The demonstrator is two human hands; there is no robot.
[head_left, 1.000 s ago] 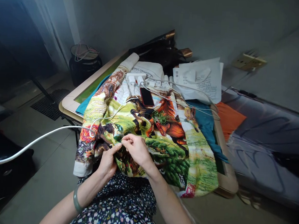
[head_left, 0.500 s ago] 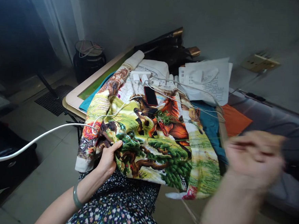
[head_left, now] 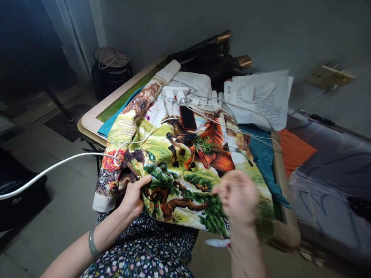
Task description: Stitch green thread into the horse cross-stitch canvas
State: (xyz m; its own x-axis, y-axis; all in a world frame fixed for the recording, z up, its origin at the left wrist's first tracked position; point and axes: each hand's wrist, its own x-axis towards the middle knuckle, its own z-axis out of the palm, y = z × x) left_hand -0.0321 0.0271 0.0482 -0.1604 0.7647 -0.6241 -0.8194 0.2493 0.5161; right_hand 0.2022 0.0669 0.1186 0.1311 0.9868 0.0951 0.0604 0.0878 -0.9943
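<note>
A person's left hand (head_left: 133,197) curls closed, thumb pointing to 1 o'clock, wrist bent; the right hand (head_left: 237,195) hovers raised, blurred, fingers loosely bunched.

Embroidery cloth (head_left: 183,172) showing multicolour print: orange-brown horses, green trees, yellow-green grass, white edge. Rel. to cloth: red-framed phone w/ black screen (head_left: 188,117) lying on top, white cable (head_left: 43,173) running off left, teal fabric (head_left: 260,155) + orange fabric (head_left: 294,148) showing at right, dark floral-print dress (head_left: 145,259) below.
</note>
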